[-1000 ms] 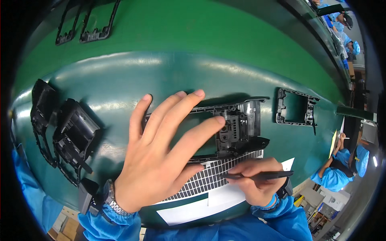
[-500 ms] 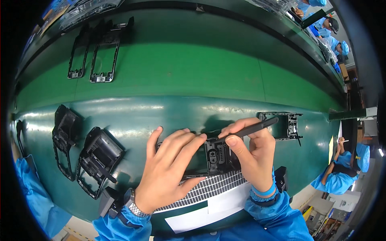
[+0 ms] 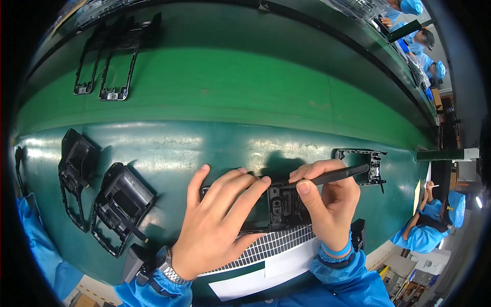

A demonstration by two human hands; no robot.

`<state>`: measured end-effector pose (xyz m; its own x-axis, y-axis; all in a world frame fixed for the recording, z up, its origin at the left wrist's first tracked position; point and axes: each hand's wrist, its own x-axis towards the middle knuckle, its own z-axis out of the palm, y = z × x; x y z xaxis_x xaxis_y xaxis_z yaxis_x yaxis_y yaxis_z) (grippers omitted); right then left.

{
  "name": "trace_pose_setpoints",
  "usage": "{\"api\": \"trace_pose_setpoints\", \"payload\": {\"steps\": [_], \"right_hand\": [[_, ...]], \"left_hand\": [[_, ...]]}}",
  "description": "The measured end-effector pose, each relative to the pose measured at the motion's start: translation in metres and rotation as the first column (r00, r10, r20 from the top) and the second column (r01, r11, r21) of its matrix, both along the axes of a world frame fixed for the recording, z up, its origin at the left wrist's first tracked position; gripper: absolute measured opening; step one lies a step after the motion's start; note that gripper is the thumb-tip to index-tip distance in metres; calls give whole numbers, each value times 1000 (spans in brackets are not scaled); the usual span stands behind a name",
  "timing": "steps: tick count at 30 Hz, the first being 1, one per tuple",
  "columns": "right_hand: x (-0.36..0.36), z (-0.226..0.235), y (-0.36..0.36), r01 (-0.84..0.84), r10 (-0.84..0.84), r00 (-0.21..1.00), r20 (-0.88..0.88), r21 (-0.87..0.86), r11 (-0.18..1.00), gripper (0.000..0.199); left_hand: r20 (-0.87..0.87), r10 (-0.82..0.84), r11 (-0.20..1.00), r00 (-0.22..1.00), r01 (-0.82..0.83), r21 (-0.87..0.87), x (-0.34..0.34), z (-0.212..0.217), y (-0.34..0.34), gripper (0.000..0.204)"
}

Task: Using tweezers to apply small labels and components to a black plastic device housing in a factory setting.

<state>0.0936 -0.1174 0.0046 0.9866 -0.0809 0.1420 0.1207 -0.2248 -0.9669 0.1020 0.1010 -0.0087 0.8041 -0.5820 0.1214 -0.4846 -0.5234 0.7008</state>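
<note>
- The left hand (image 3: 217, 225) lies flat, fingers spread and gripping nothing, pressing down on the black frame (image 3: 279, 207).
- The right hand (image 3: 327, 204) is pinched shut around a black pen-like tool (image 3: 332, 176), thumb and forefinger clamped near its tip, which touches the frame's top edge.
- The frame lies on the dark green table (image 3: 204, 148), close to the table's near edge; the left hand hides its left half.
- Just nearer than the frame sit a white ridged strip (image 3: 271, 245) and a white sheet (image 3: 255, 279), both partly covered by the wrists.
- Right of the frame, just past the tool's end, lies a smaller open frame (image 3: 368, 166); the shaft crosses its left side.
- Left of the frame, well apart, lie two black housings (image 3: 120, 204); bare table lies between.
- Beyond the frame runs a bright green belt (image 3: 230, 87), mostly bare, with two thin black bezels (image 3: 107, 69) at its far left.
- Far right of the frame, people in blue (image 3: 429, 230) are small and cut off at the rim.
</note>
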Motion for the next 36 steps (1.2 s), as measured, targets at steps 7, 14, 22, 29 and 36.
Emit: {"api": "trace_pose_setpoints", "payload": {"steps": [7,14,22,29,36], "right_hand": [[0,-2,0,-6,6,1000,14,4,1000,16],[-1,-4,0,10,-11,1000,16,22,1000,16],[-2,-4,0,14,-15,1000,13,47,999,15],[-2,-4,-1,4,-4,999,32,-3,1000,15],[-2,-6,0,11,-10,998,59,-15,1000,16]], "left_hand": [[4,8,1000,1000,-8,7,-1,-1,-1,81],[15,3,1000,1000,-3,7,-1,-1,-3,79],[11,1,1000,1000,-2,1,-1,-2,-3,77],[2,6,1000,1000,-6,0,-2,-1,-3,77],[27,-29,998,999,28,49,-2,1,-2,67]]}}
